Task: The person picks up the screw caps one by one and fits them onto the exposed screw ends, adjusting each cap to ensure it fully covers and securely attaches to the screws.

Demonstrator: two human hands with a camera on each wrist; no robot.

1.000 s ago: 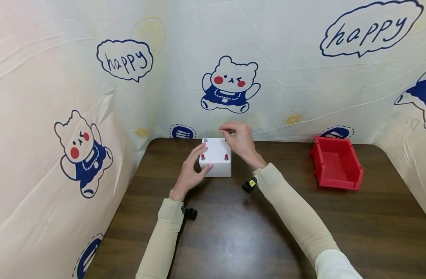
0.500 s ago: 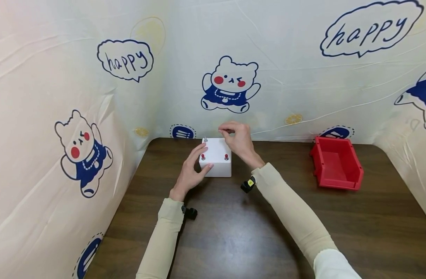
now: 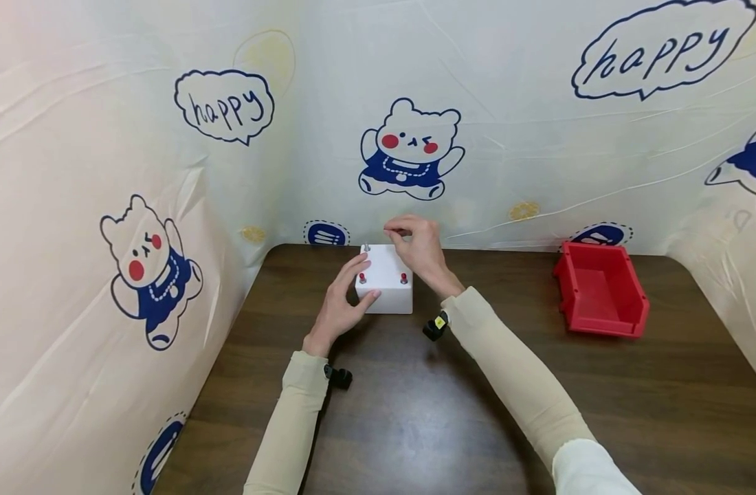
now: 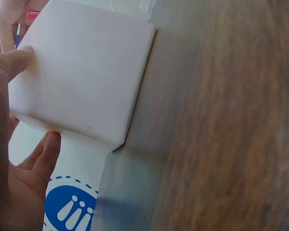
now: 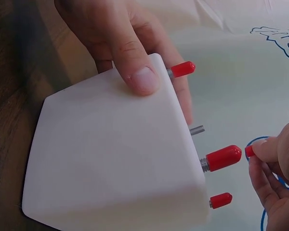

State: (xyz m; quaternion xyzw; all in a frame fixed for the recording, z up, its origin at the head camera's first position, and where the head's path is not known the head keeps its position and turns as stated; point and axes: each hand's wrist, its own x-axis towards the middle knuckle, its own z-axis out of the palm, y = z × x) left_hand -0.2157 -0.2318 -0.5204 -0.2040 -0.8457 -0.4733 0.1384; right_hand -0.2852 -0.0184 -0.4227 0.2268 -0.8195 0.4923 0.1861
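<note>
A white box [image 3: 387, 265] stands on the table with metal studs on its top. Red caps [image 5: 223, 158] cover three studs in the right wrist view, and one stud [image 5: 197, 130] is bare. My left hand [image 3: 339, 302] grips the box at its left side, thumb on the front face and fingers along the side. Over the box's far right part, my right hand [image 3: 420, 249] pinches a small red cap [image 5: 250, 151] between thumb and fingertips, apart from the studs. In the head view, the right hand hides the box's far right corner.
A red plastic bin [image 3: 603, 292] sits on the right of the brown wooden table [image 3: 477, 412]. Behind the box, close to the table's far edge, hangs a printed curtain [image 3: 328, 165]. Each wrist wears a small black camera [image 3: 436, 326].
My right hand has shifted slightly left above the box, still pinching the red cap. The left hand keeps its grip on the box. The head view has shifted a little.
</note>
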